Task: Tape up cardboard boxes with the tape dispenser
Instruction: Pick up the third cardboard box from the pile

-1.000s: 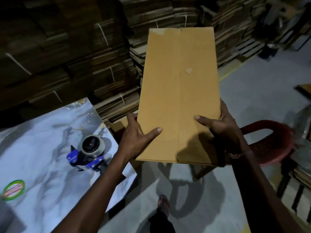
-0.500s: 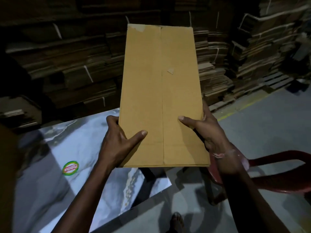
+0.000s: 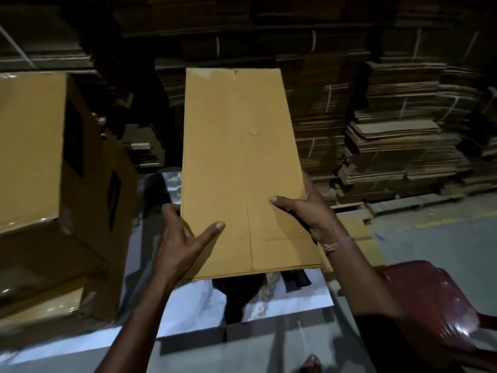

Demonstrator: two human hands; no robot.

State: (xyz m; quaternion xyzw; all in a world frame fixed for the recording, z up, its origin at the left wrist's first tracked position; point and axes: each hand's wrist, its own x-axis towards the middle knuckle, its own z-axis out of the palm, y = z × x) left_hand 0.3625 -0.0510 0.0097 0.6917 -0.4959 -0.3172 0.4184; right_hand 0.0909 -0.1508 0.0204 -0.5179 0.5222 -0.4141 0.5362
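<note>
Cardboard box is still flat, gripped at its edges by your left hand and right hand, with no tape on it and no dispenser in view.

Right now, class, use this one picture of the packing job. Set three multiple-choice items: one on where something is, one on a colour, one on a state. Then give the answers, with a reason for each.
1. Where do the assembled boxes stand?
A. At the left of the view
B. On the chair
C. Behind the right hand

2. What colour is the plastic chair?
A. Blue
B. Red
C. White

3. In what state is the cardboard box held by the hands?
A. Folded flat
B. Opened up and filled
C. Torn in two

Answers:
1. A: the assembled boxes fill the left edge, beside the marble-patterned table.
2. B: the chair at lower right is dark red.
3. A: the left hand and right hand grip the sides of a thin flat panel, thumbs on its face.
</note>
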